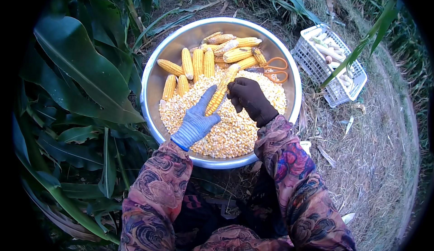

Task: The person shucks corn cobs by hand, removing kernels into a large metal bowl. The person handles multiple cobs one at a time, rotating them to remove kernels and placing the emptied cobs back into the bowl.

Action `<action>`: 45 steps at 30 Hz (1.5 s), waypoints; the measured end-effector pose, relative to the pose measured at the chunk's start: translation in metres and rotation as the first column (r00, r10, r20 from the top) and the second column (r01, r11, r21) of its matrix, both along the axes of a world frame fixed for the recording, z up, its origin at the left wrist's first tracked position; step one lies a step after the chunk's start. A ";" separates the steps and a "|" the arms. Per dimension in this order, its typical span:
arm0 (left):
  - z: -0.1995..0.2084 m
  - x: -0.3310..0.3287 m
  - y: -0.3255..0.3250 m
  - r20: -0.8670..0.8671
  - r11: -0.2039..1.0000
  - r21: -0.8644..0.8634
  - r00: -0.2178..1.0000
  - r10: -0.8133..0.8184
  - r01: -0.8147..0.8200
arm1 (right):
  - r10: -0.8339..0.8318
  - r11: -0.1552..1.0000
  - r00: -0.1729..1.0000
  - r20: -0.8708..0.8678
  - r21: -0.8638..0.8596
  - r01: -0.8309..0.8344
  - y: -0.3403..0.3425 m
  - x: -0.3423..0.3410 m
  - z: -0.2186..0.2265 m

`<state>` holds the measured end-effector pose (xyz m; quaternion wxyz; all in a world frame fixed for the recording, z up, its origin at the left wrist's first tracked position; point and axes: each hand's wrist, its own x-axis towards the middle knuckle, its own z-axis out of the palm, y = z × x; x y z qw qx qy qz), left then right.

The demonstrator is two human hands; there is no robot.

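A yellow ear of corn [220, 95] slants over a wide metal basin [151, 95]. My left hand [197, 120], in a grey-blue knitted glove, grips its lower end, the index finger stretched along one side and the thumb on the other. My right hand [251, 99], in a dark brown glove, is closed beside the upper half of that ear, its fingertips at the kernels. Whatever those fingers may pinch is hidden. Loose kernels [224, 142] fill the basin's near part. Several whole ears [198, 63] lie at its far side, close to orange-handled scissors [275, 70].
A white plastic crate [332, 86] with pale stripped cobs [329, 52] stands at the far right on dry straw. Broad green corn leaves [81, 65] crowd the basin's left side. A long leaf [361, 49] hangs over the crate.
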<state>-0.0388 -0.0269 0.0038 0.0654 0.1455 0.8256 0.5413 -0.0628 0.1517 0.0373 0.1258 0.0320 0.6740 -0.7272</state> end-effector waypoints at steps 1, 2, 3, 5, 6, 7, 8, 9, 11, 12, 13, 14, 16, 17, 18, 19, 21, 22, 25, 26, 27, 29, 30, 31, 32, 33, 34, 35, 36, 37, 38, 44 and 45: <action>-0.001 0.000 0.001 -0.024 1.000 -0.003 1.000 -0.006 0.006 | -0.041 0.997 0.999 -0.005 0.066 0.041 -0.003 -0.001 -0.006; 0.005 0.001 0.003 0.092 1.000 0.026 0.996 -0.002 0.000 | -0.083 0.988 0.997 -0.010 0.132 0.083 -0.005 -0.002 -0.011; 0.018 0.004 0.005 0.205 0.999 0.052 0.979 0.002 -0.013 | -0.101 0.992 0.995 0.023 0.076 0.099 -0.007 0.000 -0.005; 0.026 0.005 0.005 0.334 0.994 0.107 0.943 -0.002 -0.036 | -0.054 0.987 0.997 0.061 -0.151 0.063 -0.004 -0.002 -0.008; 0.027 0.004 0.004 0.351 0.989 0.139 0.936 -0.008 -0.044 | -0.027 0.964 0.997 0.075 -0.263 0.046 0.000 -0.003 -0.009; 0.028 0.004 0.002 0.368 0.984 0.170 0.930 -0.015 -0.051 | 0.035 0.939 0.997 0.064 -0.345 -0.011 0.004 -0.005 -0.012; 0.028 0.003 0.001 0.344 0.990 0.137 0.939 -0.015 -0.035 | 0.027 0.934 0.993 0.112 -0.358 0.015 0.004 -0.003 -0.006; 0.027 0.003 0.000 0.320 0.994 0.103 0.947 -0.016 -0.019 | 0.020 0.928 0.987 0.161 -0.370 0.042 0.004 0.000 0.001; 0.024 0.002 -0.002 0.237 1.000 0.028 0.972 -0.013 0.007 | 0.018 0.944 0.988 0.155 -0.327 0.034 0.004 0.002 0.004; 0.019 0.001 -0.003 0.177 1.000 -0.014 0.984 -0.011 0.014 | 0.027 0.962 0.995 0.101 -0.271 0.002 0.004 0.002 0.002; 0.016 0.001 -0.004 0.116 0.998 -0.056 0.993 -0.012 0.018 | 0.039 0.977 0.998 0.048 -0.213 -0.028 0.003 0.002 0.002; 0.014 0.001 -0.004 0.099 0.996 -0.090 0.995 -0.017 0.026 | 0.036 0.987 0.998 0.055 -0.160 -0.027 0.003 0.002 0.002; 0.012 0.001 -0.005 0.065 0.987 -0.158 0.998 -0.028 0.038 | 0.031 0.998 0.997 0.070 -0.053 -0.027 0.001 0.003 0.003; 0.012 0.000 -0.004 0.088 0.986 -0.161 0.995 -0.035 0.049 | -0.011 1.000 0.998 0.066 0.017 0.010 0.000 0.002 -0.002; 0.013 0.000 -0.003 0.112 0.984 -0.165 0.993 -0.043 0.061 | -0.052 0.995 0.997 0.060 0.088 0.047 -0.002 -0.001 -0.010; 0.015 0.000 -0.001 0.135 0.983 -0.168 0.990 -0.050 0.073 | -0.093 0.984 0.994 0.051 0.157 0.084 -0.002 -0.003 -0.015; 0.026 0.004 0.001 0.233 1.000 0.016 0.972 -0.025 0.022 | -0.071 0.997 0.995 0.070 -0.017 0.073 -0.003 -0.002 -0.013; 0.030 0.006 0.002 0.282 0.994 0.107 0.959 -0.021 -0.010 | -0.060 0.992 0.995 0.078 -0.104 0.068 -0.003 -0.002 -0.012; 0.032 0.005 0.000 0.322 0.983 0.180 0.946 -0.027 -0.033 | -0.001 0.947 0.994 0.109 -0.319 0.036 0.001 -0.001 -0.007; 0.032 0.006 -0.001 0.317 0.988 0.154 0.948 -0.020 -0.030 | 0.003 0.939 0.989 0.147 -0.342 0.048 0.001 0.000 -0.004; 0.033 0.006 -0.001 0.313 0.992 0.127 0.950 -0.013 -0.028 | 0.008 0.930 0.983 0.184 -0.364 0.060 0.001 0.000 -0.001; 0.030 0.005 -0.002 0.244 0.998 0.064 0.970 -0.007 -0.009 | 0.020 0.940 0.984 0.175 -0.339 0.042 0.003 0.001 -0.001; 0.023 0.004 -0.002 0.178 1.000 0.027 0.984 -0.010 0.006 | 0.028 0.957 0.991 0.129 -0.291 0.011 0.004 0.000 -0.004; 0.020 0.003 -0.002 0.111 1.000 -0.011 0.994 -0.015 0.017 | 0.039 0.971 0.996 0.083 -0.240 -0.018 0.004 0.000 -0.005; 0.023 0.003 -0.001 0.203 0.999 0.034 0.979 -0.031 0.025 | 0.016 0.982 0.996 0.084 -0.187 0.000 0.004 0.000 -0.007; 0.029 0.004 0.000 0.292 0.996 0.080 0.955 -0.050 0.028 | -0.007 0.991 0.996 0.084 -0.133 0.018 0.004 0.000 -0.009; 0.031 0.004 0.001 0.378 0.992 0.126 0.923 -0.073 0.027 | -0.030 0.996 0.996 0.082 -0.079 0.036 0.003 0.000 -0.010; 0.032 0.006 0.002 0.401 0.981 0.193 0.913 -0.083 0.004 | -0.052 0.993 0.995 0.087 -0.098 0.061 0.000 0.000 -0.009; 0.033 0.007 0.002 0.422 0.966 0.259 0.901 -0.094 -0.020 | -0.075 0.989 0.993 0.093 -0.117 0.085 -0.004 0.000 -0.009; 0.033 0.008 0.002 0.443 0.946 0.322 0.890 -0.108 -0.046 | -0.097 0.985 0.990 0.099 -0.135 0.110 -0.006 0.000 -0.008; 0.033 0.007 0.002 0.436 0.949 0.310 0.895 -0.095 -0.051 | -0.080 0.973 0.991 0.106 -0.208 0.100 -0.005 0.000 -0.008; 0.027 0.003 -0.003 0.233 1.000 0.020 0.972 -0.024 0.020 | -0.017 0.939 0.989 0.147 -0.337 0.066 0.001 0.000 -0.007; 0.022 0.002 -0.003 0.150 1.000 -0.006 0.988 -0.027 0.028 | -0.007 0.947 0.991 0.132 -0.318 0.049 0.002 -0.001 -0.007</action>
